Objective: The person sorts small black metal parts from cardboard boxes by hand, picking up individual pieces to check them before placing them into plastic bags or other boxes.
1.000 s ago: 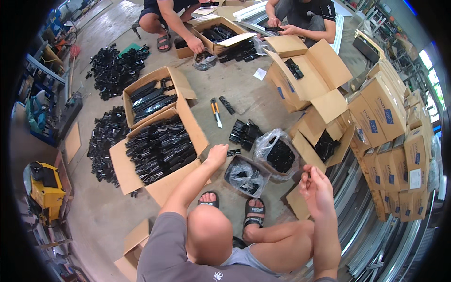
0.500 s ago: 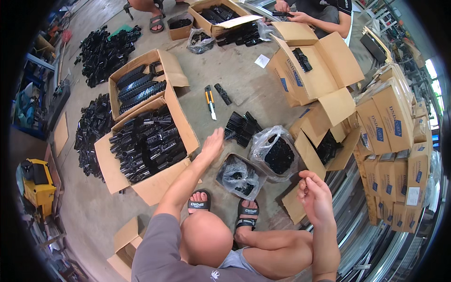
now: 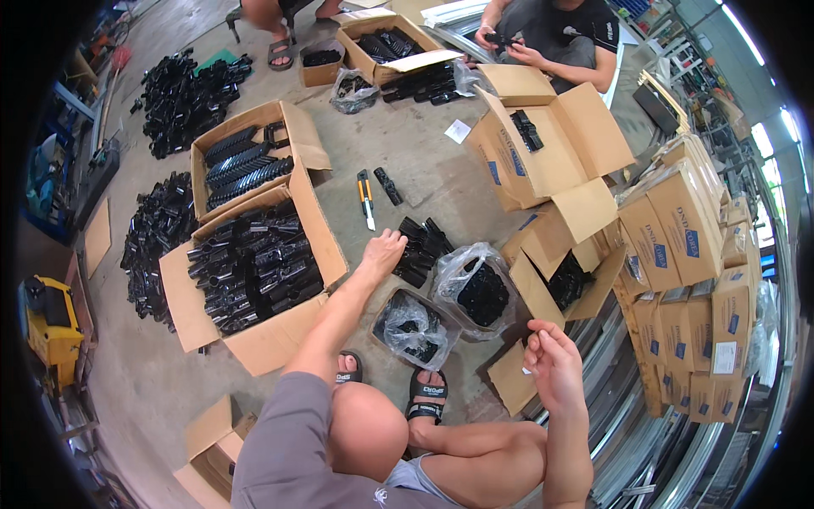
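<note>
My left hand (image 3: 386, 252) reaches to the left end of a small stack of black plastic parts (image 3: 424, 248) on the floor. Its fingers are bent together there, and whether they grip a part is hidden. Raised at the right, my right hand (image 3: 555, 366) has its fingers curled toward the thumb; anything between them is too small to make out. In front of my feet stand a box lined with clear plastic (image 3: 415, 327) and a plastic bag of small black pieces (image 3: 482, 293). Beyond my left hand lie an orange-and-black utility knife (image 3: 365, 200) and a single black part (image 3: 388, 186).
Left of me, an open carton (image 3: 337, 254) holds black parts, with another carton (image 3: 303, 136) behind it and loose heaps (image 3: 158, 246) alongside. Open cartons (image 3: 585, 127) and stacked closed boxes (image 3: 678, 229) stand right. A co-worker (image 3: 568, 42) handles a black part at the back.
My left hand has come closer to the black stack, its fingers now at the stack's left end. My right hand stays raised with fingers curled. The whole view has shifted slightly.
</note>
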{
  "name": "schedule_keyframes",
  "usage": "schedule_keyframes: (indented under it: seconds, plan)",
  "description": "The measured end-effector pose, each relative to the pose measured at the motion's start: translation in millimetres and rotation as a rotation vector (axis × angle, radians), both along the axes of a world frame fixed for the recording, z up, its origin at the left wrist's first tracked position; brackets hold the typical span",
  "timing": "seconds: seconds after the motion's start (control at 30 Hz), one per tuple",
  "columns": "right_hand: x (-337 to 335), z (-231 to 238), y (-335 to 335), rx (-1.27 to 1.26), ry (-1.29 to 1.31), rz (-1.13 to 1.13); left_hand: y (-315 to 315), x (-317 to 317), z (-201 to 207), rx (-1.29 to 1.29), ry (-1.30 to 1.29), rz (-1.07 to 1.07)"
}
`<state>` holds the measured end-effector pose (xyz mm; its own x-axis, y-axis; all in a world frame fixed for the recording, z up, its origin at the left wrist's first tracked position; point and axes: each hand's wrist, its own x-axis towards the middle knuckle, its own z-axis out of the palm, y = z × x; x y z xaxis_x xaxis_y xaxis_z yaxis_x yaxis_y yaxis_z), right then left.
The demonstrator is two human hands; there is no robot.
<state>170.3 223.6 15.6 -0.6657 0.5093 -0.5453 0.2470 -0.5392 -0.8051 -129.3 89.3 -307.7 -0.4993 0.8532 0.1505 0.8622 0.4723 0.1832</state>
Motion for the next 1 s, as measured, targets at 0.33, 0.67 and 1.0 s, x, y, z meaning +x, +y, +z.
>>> schedule_keyframes:
  seconds: [0.33, 0.67, 1.0]
  plan:
    - [-23, -5, -13, 0.248, -0.165, 0.175, -41, 71, 196, 0.269, -1.757, 0.070]
    - [-23, 32, -55, 0.394, 0.248, 0.060, -66, 128, 323, 0.377, -1.619, -0.056]
    - [-17, 39, -91, 0.451, 0.254, 0.198, -81, 174, 351, 0.613, -0.808, 0.058]
